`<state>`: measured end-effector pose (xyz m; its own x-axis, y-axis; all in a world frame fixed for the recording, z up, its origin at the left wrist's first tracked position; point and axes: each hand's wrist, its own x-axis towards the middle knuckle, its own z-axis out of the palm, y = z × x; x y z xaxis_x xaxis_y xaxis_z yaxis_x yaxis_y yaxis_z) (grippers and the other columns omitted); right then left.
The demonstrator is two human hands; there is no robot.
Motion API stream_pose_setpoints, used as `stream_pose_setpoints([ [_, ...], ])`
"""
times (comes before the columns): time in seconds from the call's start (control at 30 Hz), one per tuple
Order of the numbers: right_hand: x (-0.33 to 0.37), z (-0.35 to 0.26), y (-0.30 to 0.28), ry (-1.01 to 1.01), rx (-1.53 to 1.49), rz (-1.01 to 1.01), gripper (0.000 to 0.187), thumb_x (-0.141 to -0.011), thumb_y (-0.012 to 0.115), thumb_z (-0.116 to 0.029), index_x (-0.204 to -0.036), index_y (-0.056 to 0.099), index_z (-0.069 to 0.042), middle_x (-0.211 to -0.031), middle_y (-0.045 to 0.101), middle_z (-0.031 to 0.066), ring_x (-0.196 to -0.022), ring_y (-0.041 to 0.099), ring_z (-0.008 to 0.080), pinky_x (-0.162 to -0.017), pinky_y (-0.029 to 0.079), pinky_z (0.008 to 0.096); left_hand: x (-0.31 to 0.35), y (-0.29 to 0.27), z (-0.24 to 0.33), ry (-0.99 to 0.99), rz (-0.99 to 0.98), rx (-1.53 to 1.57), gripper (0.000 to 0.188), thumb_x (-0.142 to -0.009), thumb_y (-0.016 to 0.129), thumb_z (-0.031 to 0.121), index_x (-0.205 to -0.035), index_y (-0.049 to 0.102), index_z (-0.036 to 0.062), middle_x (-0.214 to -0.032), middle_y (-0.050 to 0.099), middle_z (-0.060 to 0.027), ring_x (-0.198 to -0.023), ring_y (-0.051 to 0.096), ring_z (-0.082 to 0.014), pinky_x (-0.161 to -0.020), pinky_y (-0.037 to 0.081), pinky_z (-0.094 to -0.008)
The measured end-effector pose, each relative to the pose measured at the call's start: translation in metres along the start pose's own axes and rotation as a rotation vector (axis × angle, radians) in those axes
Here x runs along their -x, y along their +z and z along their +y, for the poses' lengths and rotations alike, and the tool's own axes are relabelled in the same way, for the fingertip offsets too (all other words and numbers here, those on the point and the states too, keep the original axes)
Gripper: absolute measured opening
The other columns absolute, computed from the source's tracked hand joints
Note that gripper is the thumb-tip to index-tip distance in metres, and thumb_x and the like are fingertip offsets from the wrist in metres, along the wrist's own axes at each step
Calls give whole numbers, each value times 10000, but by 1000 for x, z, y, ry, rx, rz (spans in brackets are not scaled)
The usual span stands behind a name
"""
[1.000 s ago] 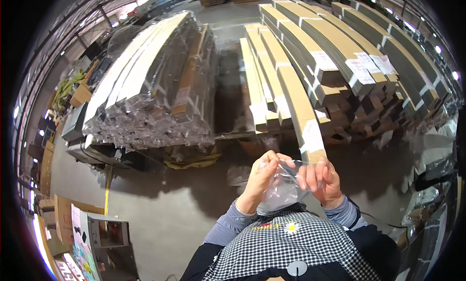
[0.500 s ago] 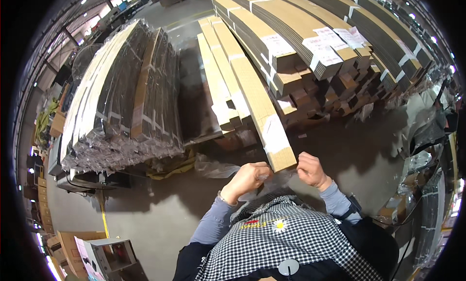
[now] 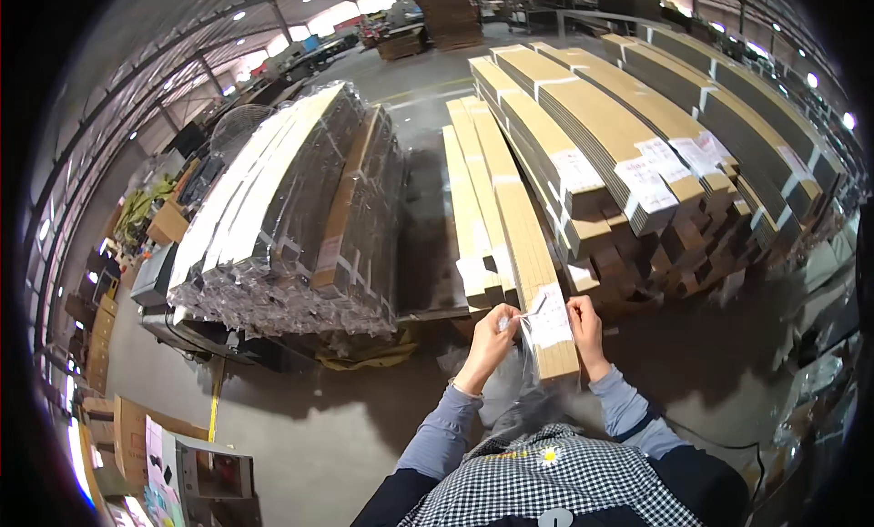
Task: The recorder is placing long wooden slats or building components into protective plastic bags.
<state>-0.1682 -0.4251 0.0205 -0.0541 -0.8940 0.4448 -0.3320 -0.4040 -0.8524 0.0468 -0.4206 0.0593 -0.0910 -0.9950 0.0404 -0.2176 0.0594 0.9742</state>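
A long flat cardboard bundle (image 3: 519, 227) stretches away from me, a white paper label (image 3: 551, 319) near its close end. Along the label's left edge, my left hand (image 3: 489, 343) is closed in a pinch on thin clear plastic film (image 3: 526, 368), which hangs below the fingers. My right hand (image 3: 587, 336) is at the bundle's right side, level with the label. Its fingers are curled, and what they hold is hidden. More narrow cardboard bundles (image 3: 466, 208) lie directly left of this one.
Large strapped cardboard stacks (image 3: 583, 99) with paper labels stand on the right. On the left lies a stack wrapped in clear film (image 3: 273, 199). A grey box-shaped thing (image 3: 214, 472) and cardboard boxes (image 3: 127, 436) are at lower left. Crumpled plastic (image 3: 810, 381) lies at far right.
My view has tilted up and turned left. Both hands have moved from the bundle's close end farther along its sides, up to the label.
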Motion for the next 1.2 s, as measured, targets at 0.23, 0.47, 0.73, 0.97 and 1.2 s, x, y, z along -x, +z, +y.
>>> stream_pose_setpoints([
  [0.23,-5,0,-2,-126,199,-121,147,-1008,501,-138,-913,518,-27,-699,554,113,-620,599,287,-547,435,361,-1,-6,-17,348,214,-440,148,-948,624,163,-874,614,35,-760,594,12,-754,585,-113,-657,474,-294],
  [0.47,28,9,27,271,-206,34,427,-1039,448,-245,-705,550,1,-620,547,34,-574,476,100,-536,386,301,36,57,-60,-313,239,567,417,-998,560,363,-671,510,109,-602,451,51,-542,387,-66,-494,323,-268],
  [0.73,91,129,48,424,116,73,137,-878,537,-51,-887,606,67,-828,675,206,-776,647,284,-711,482,399,49,89,-158,-241,365,-184,220,-885,593,189,-1043,589,36,-914,674,-261,-896,645,-460,-779,503,-503],
  [0.97,84,183,59,900,-301,-219,164,-923,515,-61,-1013,627,18,-935,678,49,-892,632,139,-758,483,276,65,52,-159,-182,63,-405,631,-812,568,74,-1422,413,111,-973,670,-290,-903,658,-447,-783,505,-521],
  [1.2,67,59,55,169,-349,-230,256,-961,574,-199,-1126,611,-7,-1034,657,66,-926,623,181,-808,496,310,99,2,-54,41,263,-106,591,-911,540,74,-1470,375,173,-788,655,-244,-691,637,-417,-619,486,-478],
])
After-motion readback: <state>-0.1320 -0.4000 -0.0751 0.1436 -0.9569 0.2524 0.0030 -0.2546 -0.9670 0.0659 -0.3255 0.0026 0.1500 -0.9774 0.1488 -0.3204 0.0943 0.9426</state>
